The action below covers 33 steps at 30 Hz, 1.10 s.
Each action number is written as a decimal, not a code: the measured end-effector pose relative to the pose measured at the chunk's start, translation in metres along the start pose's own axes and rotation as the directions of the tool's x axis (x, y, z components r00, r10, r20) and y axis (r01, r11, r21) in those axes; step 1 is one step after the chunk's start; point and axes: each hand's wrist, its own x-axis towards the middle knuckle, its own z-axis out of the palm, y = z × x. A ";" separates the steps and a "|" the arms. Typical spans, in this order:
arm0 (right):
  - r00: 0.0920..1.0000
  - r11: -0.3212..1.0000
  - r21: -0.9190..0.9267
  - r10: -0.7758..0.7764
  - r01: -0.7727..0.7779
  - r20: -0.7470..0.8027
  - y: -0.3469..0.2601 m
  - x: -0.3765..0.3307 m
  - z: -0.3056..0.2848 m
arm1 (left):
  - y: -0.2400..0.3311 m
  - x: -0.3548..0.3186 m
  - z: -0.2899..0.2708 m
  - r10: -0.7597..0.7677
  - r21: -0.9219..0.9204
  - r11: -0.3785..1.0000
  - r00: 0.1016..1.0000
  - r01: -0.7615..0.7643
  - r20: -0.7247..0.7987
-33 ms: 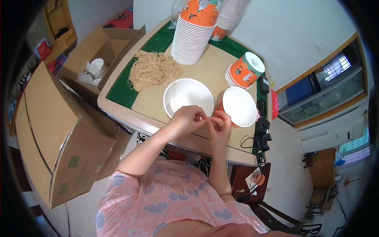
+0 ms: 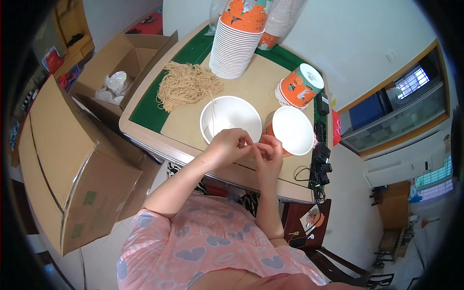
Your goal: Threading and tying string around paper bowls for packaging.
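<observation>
**Hands meet over two open paper bowls, most of the stock untouched**

The landmark is the white paper bowl (image 2: 230, 118) standing open-side up near the front edge of the tan-topped table (image 2: 251, 87). Just in front of it the left hand (image 2: 231, 144) and the right hand (image 2: 268, 151) come together, fingertips touching, both pinched narrow around something too thin to make out; it may be a rubber band, but I cannot tell. A thin pale strand rises from the bowl's left side towards the far end of the table.

Immediately right of that bowl sits a second white-lined, orange-sided paper bowl (image 2: 291, 129), tipped towards the camera and empty as far as can be seen. Beyond it, to the right, a short stack of orange printed bowls (image 2: 297, 87) lies on its side. Behind the landmark bowl stands a tall stack of nested white-rimmed bowls (image 2: 237, 41), and to its left a loose heap of tan rubber bands (image 2: 186, 84) spreads over the green mat.

Judging by this, the work looks early: only two bowls are out, the tall stack and the heap are large. Left of the table stand open cardboard boxes (image 2: 72, 159).
</observation>
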 end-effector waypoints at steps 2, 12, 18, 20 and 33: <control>0.999 1.000 -0.016 -0.014 0.014 0.035 0.001 -0.001 -0.002 | 0.000 0.001 -0.001 -0.015 -0.036 0.999 1.000 0.014 -0.011; 0.995 0.999 -0.015 -0.049 0.050 0.090 -0.001 0.002 -0.005 | 0.006 0.003 -0.004 -0.058 -0.002 0.998 0.998 0.058 0.029; 0.996 0.990 0.133 -0.053 0.044 0.066 0.006 0.008 -0.003 | 0.005 0.002 -0.003 -0.042 0.044 0.998 0.999 0.042 0.001; 0.996 0.990 0.141 -0.031 0.019 0.084 0.001 0.006 -0.004 | 0.005 0.003 -0.004 -0.037 0.047 0.998 0.999 0.037 0.000; 0.984 0.973 0.231 -0.025 -0.017 0.175 0.006 0.006 -0.007 | 0.005 -0.003 -0.005 0.054 0.147 0.988 0.998 -0.051 -0.012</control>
